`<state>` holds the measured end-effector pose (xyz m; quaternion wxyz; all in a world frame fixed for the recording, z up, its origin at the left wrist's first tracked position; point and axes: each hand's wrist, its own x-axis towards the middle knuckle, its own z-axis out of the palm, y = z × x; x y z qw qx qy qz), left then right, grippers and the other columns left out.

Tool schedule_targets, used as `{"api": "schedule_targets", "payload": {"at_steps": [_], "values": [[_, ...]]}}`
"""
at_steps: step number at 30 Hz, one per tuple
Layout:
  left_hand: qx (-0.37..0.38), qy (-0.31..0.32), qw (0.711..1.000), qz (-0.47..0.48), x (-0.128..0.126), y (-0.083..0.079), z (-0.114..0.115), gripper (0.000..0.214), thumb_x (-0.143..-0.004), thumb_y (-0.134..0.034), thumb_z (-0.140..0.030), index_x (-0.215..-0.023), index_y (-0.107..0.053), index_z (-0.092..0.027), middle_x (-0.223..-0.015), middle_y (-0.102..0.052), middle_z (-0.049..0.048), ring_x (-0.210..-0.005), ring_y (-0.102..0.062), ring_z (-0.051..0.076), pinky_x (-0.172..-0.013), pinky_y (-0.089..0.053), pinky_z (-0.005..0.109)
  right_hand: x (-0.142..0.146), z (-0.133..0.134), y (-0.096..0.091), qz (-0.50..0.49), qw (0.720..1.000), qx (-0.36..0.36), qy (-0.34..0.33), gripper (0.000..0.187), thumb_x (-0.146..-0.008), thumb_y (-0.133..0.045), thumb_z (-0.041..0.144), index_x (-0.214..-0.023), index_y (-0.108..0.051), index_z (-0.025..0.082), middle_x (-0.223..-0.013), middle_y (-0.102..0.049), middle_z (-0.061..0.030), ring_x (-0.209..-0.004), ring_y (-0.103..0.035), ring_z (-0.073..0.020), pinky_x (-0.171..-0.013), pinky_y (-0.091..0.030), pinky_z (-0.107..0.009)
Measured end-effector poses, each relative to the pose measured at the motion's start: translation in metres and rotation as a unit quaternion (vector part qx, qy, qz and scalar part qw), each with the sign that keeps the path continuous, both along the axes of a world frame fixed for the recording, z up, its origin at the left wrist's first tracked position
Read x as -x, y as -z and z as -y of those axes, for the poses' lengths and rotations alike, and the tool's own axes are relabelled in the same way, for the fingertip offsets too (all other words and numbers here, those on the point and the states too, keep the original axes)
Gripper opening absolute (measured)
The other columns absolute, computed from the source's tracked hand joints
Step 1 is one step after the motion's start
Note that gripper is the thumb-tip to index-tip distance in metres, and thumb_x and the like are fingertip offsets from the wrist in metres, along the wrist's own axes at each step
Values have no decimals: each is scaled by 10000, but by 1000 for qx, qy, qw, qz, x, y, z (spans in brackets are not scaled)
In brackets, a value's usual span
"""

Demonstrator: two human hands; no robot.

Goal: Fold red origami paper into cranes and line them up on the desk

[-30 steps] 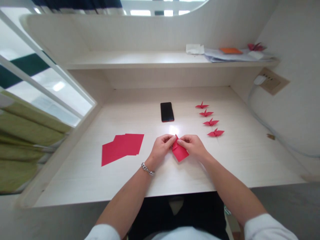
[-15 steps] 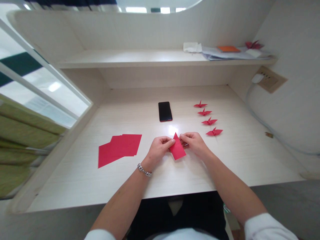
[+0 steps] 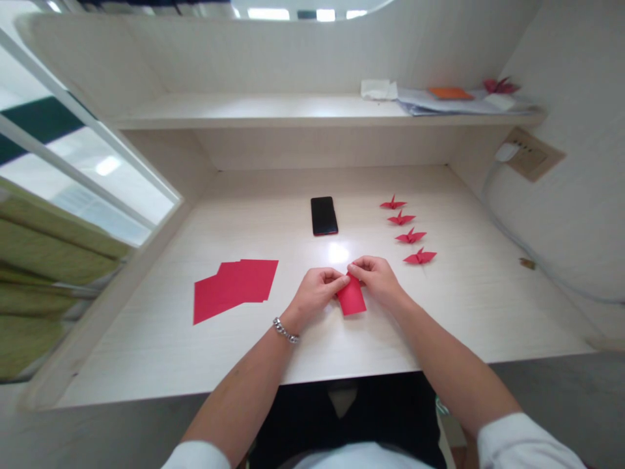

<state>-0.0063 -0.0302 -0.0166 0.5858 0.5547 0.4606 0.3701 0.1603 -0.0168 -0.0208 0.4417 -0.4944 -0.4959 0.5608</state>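
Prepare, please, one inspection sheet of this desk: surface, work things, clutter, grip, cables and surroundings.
Surface: pale wood-grain desk, with a bright reflection beyond the hands.
Work things: folded red paper piece; overlapping flat red paper sheets; four small red paper cranes.
Clutter: black rectangular phone.
Grip: left hand and right hand both pinch the folded piece.
Cables: pale grey cable from white plug, along the right wall.
Surroundings: pale shelf bearing papers; green curtain.
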Motion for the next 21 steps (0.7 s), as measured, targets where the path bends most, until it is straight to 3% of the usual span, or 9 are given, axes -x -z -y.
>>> {"api": "schedule_targets", "payload": {"at_steps": [7, 11, 14, 17, 21], "values": [[-119, -25, 984, -132, 0, -3, 1, 329, -815, -599, -458, -636, -612, -183, -566, -567, -5, -522, -454, 127, -490, -310, 245, 3, -2, 2, -14, 998, 3, 69, 298, -645, -742, 438, -691, -655, 156, -621, -647, -26, -559, -576, -150, -547, -475, -273], [-151, -48, 974, -159, -3, -7, 2, 331, -835, -576, -454, -621, -576, -202, -550, -544, -17, -525, -428, 137, -504, -272, 261, 6, -1, -1, -20, 997, 5, 81, 326, -639, -743, 467, -702, -657, 158, -638, -656, -31, -576, -589, -159, -571, -502, -290], [-157, -59, 971, -169, -1, -7, 2, 340, -829, -597, -447, -593, -552, -206, -511, -529, -26, -501, -416, 133, -514, -262, 264, 3, -2, -3, -25, 995, -5, 97, 337, -637, -749, 472, -713, -659, 155, -629, -646, -23, -570, -578, -153, -565, -499, -287], [-143, -67, 974, -162, 6, -4, 1, 386, -825, -608, -475, -561, -527, -206, -473, -525, -24, -493, -451, 134, -526, -300, 259, -6, -5, -5, -44, 985, -26, 165, 329, -654, -744, 461, -730, -652, 155, -650, -640, -14, -576, -568, -142, -571, -499, -281], [-82, -101, 988, -78, 9, 1, -1, 435, -844, -543, -565, -631, -570, -188, -554, -598, 7, -486, -515, 128, -507, -370, 247, -12, -9, -4, -77, 978, -25, 191, 339, -626, -771, 446, -755, -647, 158, -675, -641, -7, -586, -567, -134, -579, -509, -279]]}}
